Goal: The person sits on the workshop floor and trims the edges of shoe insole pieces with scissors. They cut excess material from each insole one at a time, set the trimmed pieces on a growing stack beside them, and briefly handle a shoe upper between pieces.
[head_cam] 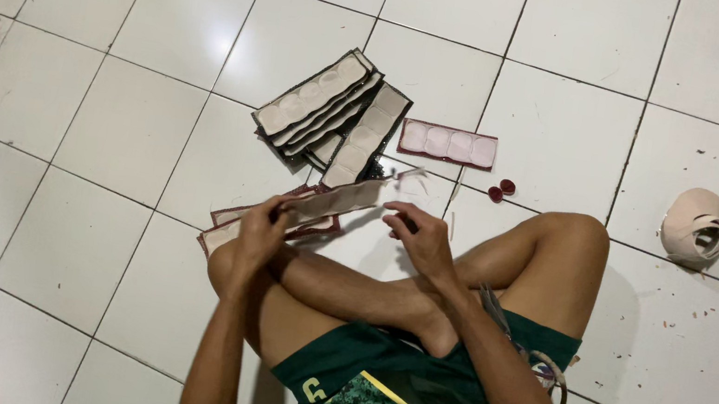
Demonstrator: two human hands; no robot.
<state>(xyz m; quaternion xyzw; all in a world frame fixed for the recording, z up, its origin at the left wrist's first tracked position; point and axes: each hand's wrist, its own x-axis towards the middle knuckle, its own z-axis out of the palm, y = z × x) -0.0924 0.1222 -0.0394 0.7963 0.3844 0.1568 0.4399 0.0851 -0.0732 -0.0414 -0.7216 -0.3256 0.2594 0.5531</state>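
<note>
Sitting cross-legged on the floor (pixel 105 147), my left hand (pixel 260 227) pinches a long strip (pixel 336 201) at one end so my right hand (pixel 422 237) fingers can pick at it; more strips (pixel 334 114) piled just ahead.

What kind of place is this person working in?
Probably a home floor used for small handwork, not a proper workshop. The person sits cross-legged on white floor tiles, both hands on a long strip, with stacks of similar strips and a roll of tape lying loose around them.
</note>
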